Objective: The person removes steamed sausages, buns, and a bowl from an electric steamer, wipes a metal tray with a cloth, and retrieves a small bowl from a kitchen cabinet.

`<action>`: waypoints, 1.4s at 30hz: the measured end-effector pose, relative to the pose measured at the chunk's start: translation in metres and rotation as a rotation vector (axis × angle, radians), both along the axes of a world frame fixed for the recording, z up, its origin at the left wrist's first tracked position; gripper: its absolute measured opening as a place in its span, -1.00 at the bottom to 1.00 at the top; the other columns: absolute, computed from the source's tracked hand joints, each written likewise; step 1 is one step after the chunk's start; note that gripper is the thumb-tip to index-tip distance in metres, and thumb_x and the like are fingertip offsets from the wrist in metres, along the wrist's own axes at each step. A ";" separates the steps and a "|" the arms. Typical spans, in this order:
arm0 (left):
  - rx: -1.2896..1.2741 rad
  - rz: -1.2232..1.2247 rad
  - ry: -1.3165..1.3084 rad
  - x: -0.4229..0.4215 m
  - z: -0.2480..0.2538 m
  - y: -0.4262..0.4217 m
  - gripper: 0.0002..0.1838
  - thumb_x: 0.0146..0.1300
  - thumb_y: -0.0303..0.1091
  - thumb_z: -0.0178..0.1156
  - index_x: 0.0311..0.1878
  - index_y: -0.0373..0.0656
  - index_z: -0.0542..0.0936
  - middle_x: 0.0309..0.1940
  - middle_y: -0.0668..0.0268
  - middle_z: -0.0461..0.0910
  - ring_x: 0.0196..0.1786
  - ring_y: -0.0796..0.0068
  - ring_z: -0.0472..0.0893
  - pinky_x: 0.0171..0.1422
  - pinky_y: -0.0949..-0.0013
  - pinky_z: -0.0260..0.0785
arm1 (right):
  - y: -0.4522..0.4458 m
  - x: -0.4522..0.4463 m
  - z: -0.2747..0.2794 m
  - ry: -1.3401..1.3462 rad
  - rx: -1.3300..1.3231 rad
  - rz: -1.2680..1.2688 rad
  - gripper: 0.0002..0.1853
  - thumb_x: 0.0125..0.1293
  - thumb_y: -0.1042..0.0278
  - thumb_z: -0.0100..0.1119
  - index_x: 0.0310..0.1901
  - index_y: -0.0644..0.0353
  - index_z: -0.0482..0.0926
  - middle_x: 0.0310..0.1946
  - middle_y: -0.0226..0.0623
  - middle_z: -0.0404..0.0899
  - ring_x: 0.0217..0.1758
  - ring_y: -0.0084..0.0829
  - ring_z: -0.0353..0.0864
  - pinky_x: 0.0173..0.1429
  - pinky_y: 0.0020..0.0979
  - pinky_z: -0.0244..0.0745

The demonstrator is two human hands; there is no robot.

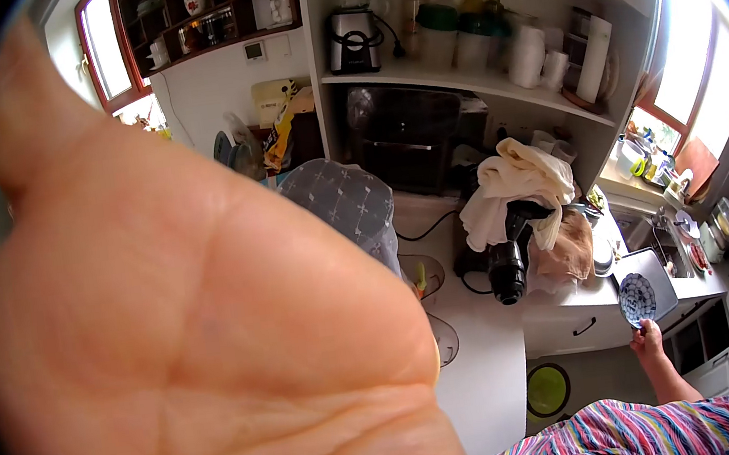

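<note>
My left hand (213, 317) is right in front of the camera, its palm and wrist filling the left half of the view. Its fingers are out of sight, and nothing shows in it. At the lower right, my right hand (648, 337) grips the rim of a blue-and-white patterned bowl (637, 297). The bowl is tilted, with its inside showing, in front of a grey tray (657, 273) on the counter. A striped garment (604, 434) covers my body at the bottom edge.
A white counter (489, 375) holds a patterned cover (344, 203), clear containers, a black appliance (506, 272) and cream cloth (521, 178). Shelves above carry a blender (354, 42), jars and bottles. A sink (671, 248) lies at the right. A green round object (547, 389) is below the counter.
</note>
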State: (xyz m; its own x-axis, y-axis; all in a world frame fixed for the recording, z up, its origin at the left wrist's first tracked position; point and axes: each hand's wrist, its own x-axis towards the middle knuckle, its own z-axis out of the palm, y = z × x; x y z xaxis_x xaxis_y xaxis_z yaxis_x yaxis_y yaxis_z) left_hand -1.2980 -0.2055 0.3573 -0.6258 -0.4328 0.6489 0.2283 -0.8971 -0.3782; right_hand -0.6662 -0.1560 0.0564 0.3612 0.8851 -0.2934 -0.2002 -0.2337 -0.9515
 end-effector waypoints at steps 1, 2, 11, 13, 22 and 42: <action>-0.004 0.002 -0.002 -0.001 -0.002 0.000 -0.81 0.18 -0.48 -0.14 -0.16 -0.19 0.39 -0.29 0.28 0.40 -0.23 0.37 0.36 -0.13 0.37 0.28 | 0.001 -0.006 0.003 -0.019 0.000 0.005 -0.86 0.18 0.31 -0.07 -0.49 -0.02 0.24 -0.80 -0.52 0.18 -0.81 -0.62 0.10 -0.71 -0.52 0.04; 0.001 0.006 -0.008 -0.001 -0.003 -0.001 -0.81 0.18 -0.48 -0.14 -0.16 -0.19 0.39 -0.29 0.28 0.40 -0.24 0.37 0.36 -0.13 0.37 0.28 | 0.002 -0.011 0.006 -0.026 -0.002 0.020 -0.86 0.18 0.31 -0.08 -0.49 -0.02 0.24 -0.80 -0.52 0.18 -0.81 -0.62 0.10 -0.71 -0.52 0.05; -0.010 -0.004 -0.006 0.001 -0.009 -0.002 -0.81 0.17 -0.51 -0.14 -0.16 -0.20 0.40 -0.31 0.28 0.40 -0.25 0.37 0.37 -0.14 0.37 0.29 | 0.007 -0.020 0.007 -0.019 0.001 0.069 -0.87 0.20 0.32 -0.10 -0.48 -0.01 0.24 -0.80 -0.50 0.18 -0.80 -0.62 0.10 -0.67 -0.51 0.08; -0.018 0.000 -0.009 0.008 -0.006 -0.001 -0.81 0.17 -0.51 -0.14 -0.16 -0.20 0.40 -0.31 0.28 0.40 -0.25 0.36 0.37 -0.14 0.37 0.29 | 0.005 -0.020 0.006 -0.010 0.011 0.073 -0.88 0.20 0.33 -0.09 -0.47 -0.01 0.24 -0.79 -0.51 0.18 -0.81 -0.64 0.10 -0.68 -0.53 0.06; -0.022 0.001 0.013 0.080 0.025 0.013 -0.81 0.16 -0.54 -0.15 -0.17 -0.21 0.40 -0.33 0.27 0.41 -0.27 0.36 0.37 -0.15 0.38 0.29 | 0.002 0.033 -0.006 0.152 0.067 0.068 -0.86 0.20 0.31 -0.07 -0.48 -0.02 0.24 -0.79 -0.51 0.20 -0.81 -0.65 0.09 -0.70 -0.54 0.04; -0.084 -0.026 0.073 0.488 0.026 0.005 -0.80 0.14 -0.60 -0.16 -0.18 -0.22 0.40 -0.36 0.26 0.41 -0.30 0.36 0.39 -0.16 0.39 0.31 | -0.130 0.309 -0.036 0.532 0.465 -0.488 -0.75 0.31 0.26 -0.09 -0.53 0.07 0.29 -0.75 -0.49 0.18 -0.72 -0.62 0.10 -0.58 -0.50 0.09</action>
